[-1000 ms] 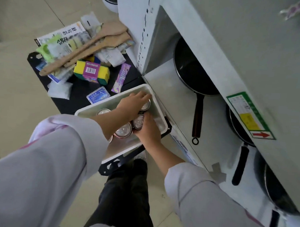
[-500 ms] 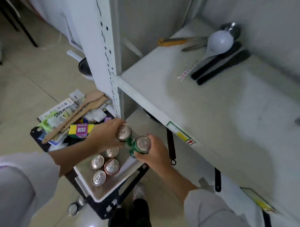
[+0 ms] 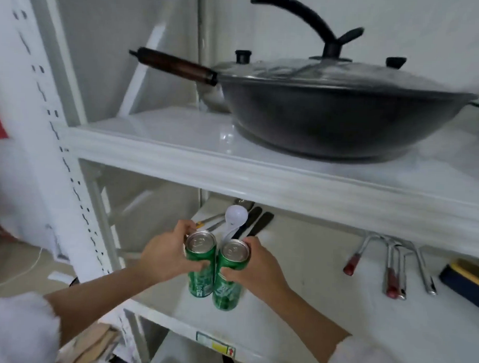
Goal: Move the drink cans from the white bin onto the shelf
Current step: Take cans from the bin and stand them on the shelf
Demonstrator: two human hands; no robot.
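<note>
Set both down flat near the white ladle (upright): left hand gripping one green can, right hand gripping the other green can.

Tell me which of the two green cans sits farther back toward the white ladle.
The can in the left hand, the left can; its top is higher in view, while the right hand's can sits lower and nearer.

Red arrow on shelf-edge label — can lettering unreadable
</note>
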